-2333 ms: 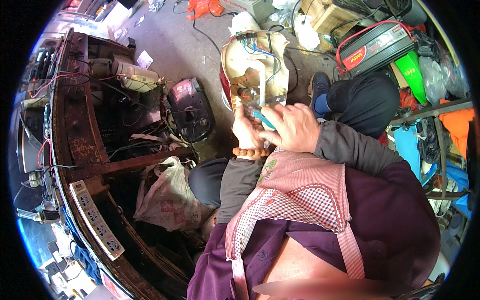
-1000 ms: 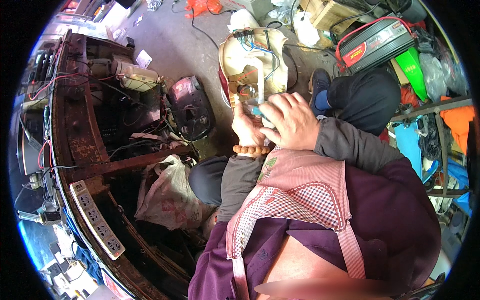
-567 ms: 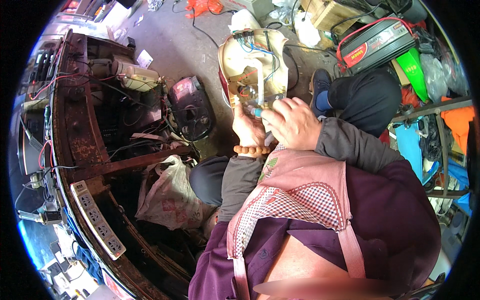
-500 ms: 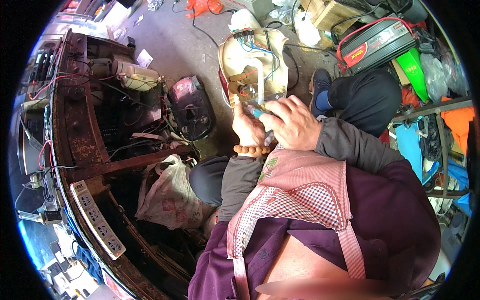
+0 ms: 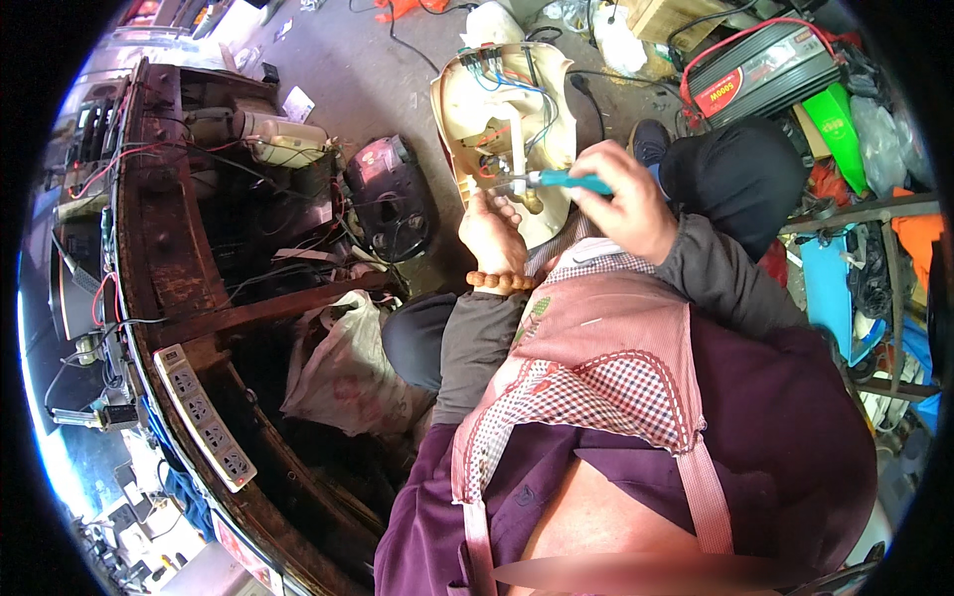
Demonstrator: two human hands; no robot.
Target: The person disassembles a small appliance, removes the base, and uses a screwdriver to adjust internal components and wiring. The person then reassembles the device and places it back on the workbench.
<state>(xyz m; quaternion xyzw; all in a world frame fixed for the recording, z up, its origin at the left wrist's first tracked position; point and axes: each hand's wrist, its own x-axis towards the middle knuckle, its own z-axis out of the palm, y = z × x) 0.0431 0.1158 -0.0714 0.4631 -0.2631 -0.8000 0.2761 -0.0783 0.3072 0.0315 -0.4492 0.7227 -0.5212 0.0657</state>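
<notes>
A cream plastic appliance shell stands in front of me with its hollow inside facing up. Blue and dark wires and a white tube run through it. My left hand, with a beaded bracelet at the wrist, is closed on the near left rim of the shell. In my right hand is a screwdriver with a teal handle, gripped from the right. Its shaft points left across the shell, toward the left fingertips. Whatever the tip touches is too small to make out.
On the left stands a rusty metal frame with a power strip on its edge. A dark round appliance part sits by it, near a white plastic bag. At the far right are a black inverter and a rack.
My right hand has moved right and turned, so the screwdriver's handle and shaft now show, apart from the left hand. The left hand keeps its place at the shell.
</notes>
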